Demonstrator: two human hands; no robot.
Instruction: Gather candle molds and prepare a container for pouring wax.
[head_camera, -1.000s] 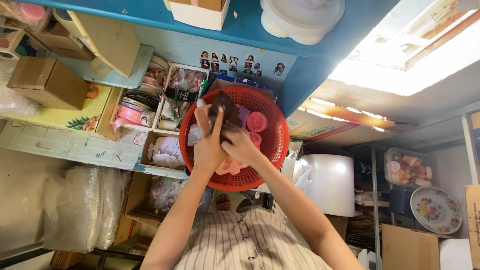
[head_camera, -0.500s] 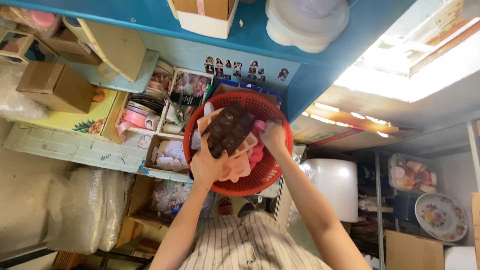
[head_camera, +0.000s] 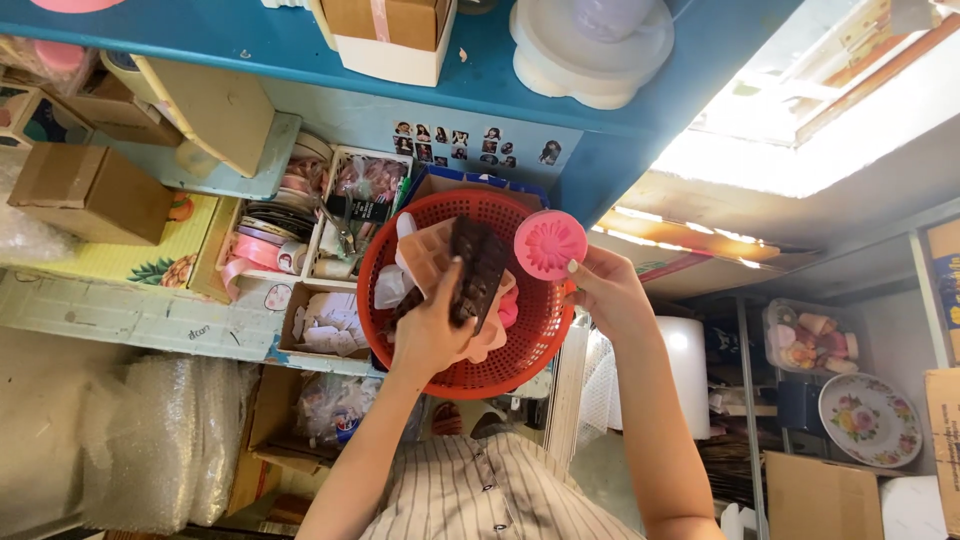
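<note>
The round pink flower mould (head_camera: 549, 244) is being held up beside the red basket (head_camera: 540, 330), pinched at its edge by the right hand (head_camera: 605, 290). The left hand (head_camera: 430, 330) is gripping a dark brown mould tray (head_camera: 477, 270) over pale pink moulds (head_camera: 425, 255) inside the basket. Probably best: keeping both grips firm, trays tilted clear of the rim.

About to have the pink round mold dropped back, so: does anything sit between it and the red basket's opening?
Nothing does at the right rim. The right hand holds the pink round mold over the red basket; the left hand props a brown mold inside, left of it.
</note>
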